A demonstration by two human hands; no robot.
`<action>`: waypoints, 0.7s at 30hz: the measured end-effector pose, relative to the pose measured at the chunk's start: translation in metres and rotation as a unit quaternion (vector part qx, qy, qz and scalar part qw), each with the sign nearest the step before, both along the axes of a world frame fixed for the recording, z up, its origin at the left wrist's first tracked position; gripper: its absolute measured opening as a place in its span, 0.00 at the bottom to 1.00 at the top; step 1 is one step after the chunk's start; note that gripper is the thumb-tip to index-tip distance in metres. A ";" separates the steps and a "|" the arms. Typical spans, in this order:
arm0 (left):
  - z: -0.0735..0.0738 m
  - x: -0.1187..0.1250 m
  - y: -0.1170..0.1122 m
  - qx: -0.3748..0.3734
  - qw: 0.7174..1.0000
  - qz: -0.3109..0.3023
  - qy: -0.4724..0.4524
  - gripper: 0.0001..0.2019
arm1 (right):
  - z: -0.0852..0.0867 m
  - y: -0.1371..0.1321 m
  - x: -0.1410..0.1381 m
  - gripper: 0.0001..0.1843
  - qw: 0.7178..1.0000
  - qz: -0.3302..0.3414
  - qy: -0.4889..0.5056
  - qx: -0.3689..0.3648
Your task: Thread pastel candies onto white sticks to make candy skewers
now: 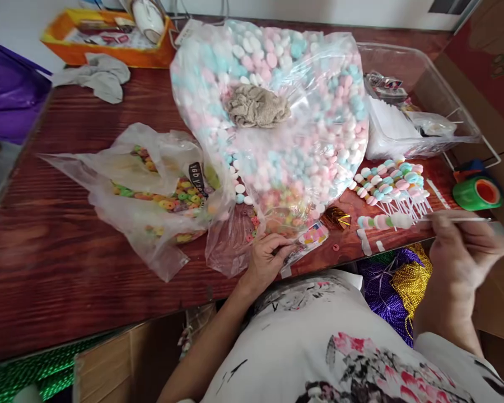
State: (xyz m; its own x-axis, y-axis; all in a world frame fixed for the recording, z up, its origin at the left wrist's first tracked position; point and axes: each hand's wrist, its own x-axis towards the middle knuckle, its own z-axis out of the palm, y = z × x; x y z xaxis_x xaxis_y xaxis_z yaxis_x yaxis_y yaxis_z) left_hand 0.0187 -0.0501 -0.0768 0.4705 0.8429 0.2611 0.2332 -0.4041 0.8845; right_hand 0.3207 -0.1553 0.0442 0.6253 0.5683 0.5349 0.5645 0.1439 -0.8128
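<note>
My right hand (pixel 462 252) holds a thin white stick (pixel 457 220) with several pastel candies (pixel 382 222) threaded on its far end, above the table's front edge. My left hand (pixel 269 258) rests at the table edge, fingers pinched on a small clear packet (pixel 311 238) with coloured bits. A pile of finished candy skewers (pixel 392 182) lies just beyond the stick. A large clear bag of pink, blue and white candies (pixel 277 112) fills the table's middle, with a brown cloth (pixel 256 106) on top.
A smaller plastic bag of coloured ring candies (pixel 159 190) lies left of my left hand on the wooden table (pixel 46 235). A clear plastic bin (pixel 415 106) stands at the right, a green tape roll (pixel 477 193) beside it. An orange box (pixel 109 39) and grey cloth (pixel 96 75) sit far left.
</note>
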 end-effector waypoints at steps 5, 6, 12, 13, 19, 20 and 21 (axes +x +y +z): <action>0.000 0.001 -0.002 -0.017 0.999 0.008 -0.032 0.05 | -0.001 0.024 -0.039 0.03 0.979 0.114 0.151 0.072; 0.000 0.001 -0.003 -0.017 0.999 0.010 -0.037 0.05 | -0.007 0.028 -0.044 0.04 0.976 0.136 0.163 0.050; -0.007 -0.001 -0.006 0.013 0.999 0.007 -0.049 0.06 | -0.028 0.034 -0.047 0.04 0.966 0.169 0.194 -0.010; -0.008 -0.001 -0.006 0.025 0.999 0.007 -0.047 0.06 | -0.028 0.034 -0.045 0.05 0.965 0.170 0.199 -0.021; -0.009 -0.001 -0.007 0.084 0.996 -0.006 -0.016 0.05 | -0.025 0.039 -0.033 0.08 0.957 0.162 0.238 -0.039; -0.008 0.000 -0.008 0.088 0.996 -0.006 -0.017 0.05 | -0.026 0.040 -0.032 0.08 0.958 0.156 0.240 -0.036; -0.007 0.000 -0.008 0.090 0.996 -0.004 -0.018 0.05 | -0.028 0.040 -0.031 0.08 0.957 0.153 0.242 -0.033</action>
